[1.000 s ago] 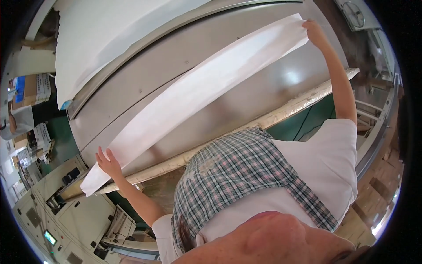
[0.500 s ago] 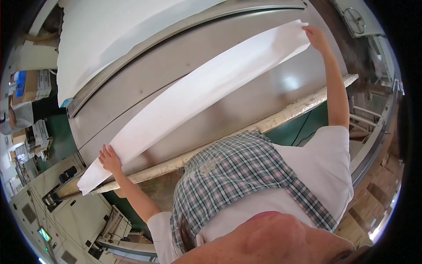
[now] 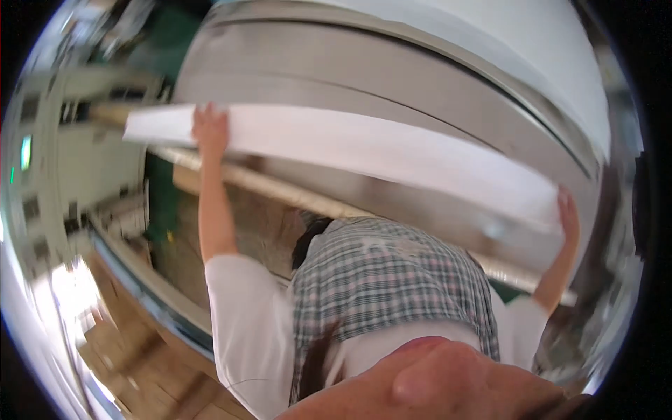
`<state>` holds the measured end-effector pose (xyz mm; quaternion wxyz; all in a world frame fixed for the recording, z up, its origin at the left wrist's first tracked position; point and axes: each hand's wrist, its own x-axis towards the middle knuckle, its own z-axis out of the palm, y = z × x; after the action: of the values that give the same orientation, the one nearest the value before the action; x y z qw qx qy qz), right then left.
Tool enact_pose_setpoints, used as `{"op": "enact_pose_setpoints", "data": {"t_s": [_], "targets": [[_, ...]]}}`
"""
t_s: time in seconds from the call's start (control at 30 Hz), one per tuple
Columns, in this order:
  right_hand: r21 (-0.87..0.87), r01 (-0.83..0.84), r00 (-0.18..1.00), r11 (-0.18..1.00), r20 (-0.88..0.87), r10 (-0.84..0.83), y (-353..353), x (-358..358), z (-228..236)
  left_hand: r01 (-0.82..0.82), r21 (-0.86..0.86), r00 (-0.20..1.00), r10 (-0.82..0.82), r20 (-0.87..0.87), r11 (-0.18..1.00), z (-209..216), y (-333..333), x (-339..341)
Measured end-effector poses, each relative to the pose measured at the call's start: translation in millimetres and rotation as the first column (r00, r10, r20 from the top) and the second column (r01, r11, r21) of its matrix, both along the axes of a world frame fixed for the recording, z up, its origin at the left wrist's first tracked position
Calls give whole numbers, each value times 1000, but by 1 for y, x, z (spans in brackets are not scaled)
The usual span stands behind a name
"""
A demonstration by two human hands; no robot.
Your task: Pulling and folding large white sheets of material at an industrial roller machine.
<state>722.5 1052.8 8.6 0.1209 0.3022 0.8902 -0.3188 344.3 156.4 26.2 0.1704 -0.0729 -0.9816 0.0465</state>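
Note:
A long white folded strip of sheet material [image 3: 350, 140] stretches across in front of me; whether it is paper or cloth I cannot tell. My left hand [image 3: 211, 131] lies over the strip near its left end, fingers stretched toward the far edge and a little blurred. At the right end my right hand [image 3: 568, 212] has its fingers closed on the strip's edge. Beneath the strip is a smooth grey metal table [image 3: 294, 59].
Beyond a raised bar [image 3: 420, 38] lies a broad white sheet [image 3: 518, 35]. A pale, worn rail [image 3: 308, 194] runs along the table's near edge. Machine cabinets [image 3: 98, 154] with a small lit screen stand at left. Brown cartons [image 3: 140, 357] are at lower left.
My view has swung round, so the table and strip now slant down to the right. Both hands remain at the strip's two ends.

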Motion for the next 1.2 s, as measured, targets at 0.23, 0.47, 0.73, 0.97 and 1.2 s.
{"op": "enact_pose_setpoints", "data": {"t_s": [0.23, 0.47, 0.73, 0.97, 1.2], "targets": [[-579, -52, 975, 814, 148, 167, -189, -43, 41, 8, 292, 998, 8, -55, 956, -1, 13, 73], [-625, -432, 850, 649, -41, 526, -339, -137, 33, 119, 454, 963, 8, -268, 883, 14, 19, 84], [-341, -748, 600, 569, 18, 800, -518, -250, 65, 296, 559, 935, -353, -7, 774, 11, 21, 96], [-807, -509, 774, 298, -278, 568, -621, -336, 22, 534, 807, 361, -931, 49, 250, 53, 50, 132], [-635, -660, 663, 402, -240, 709, -705, -370, 11, 625, 310, 595, -694, 406, 717, 58, -42, -44]]}}
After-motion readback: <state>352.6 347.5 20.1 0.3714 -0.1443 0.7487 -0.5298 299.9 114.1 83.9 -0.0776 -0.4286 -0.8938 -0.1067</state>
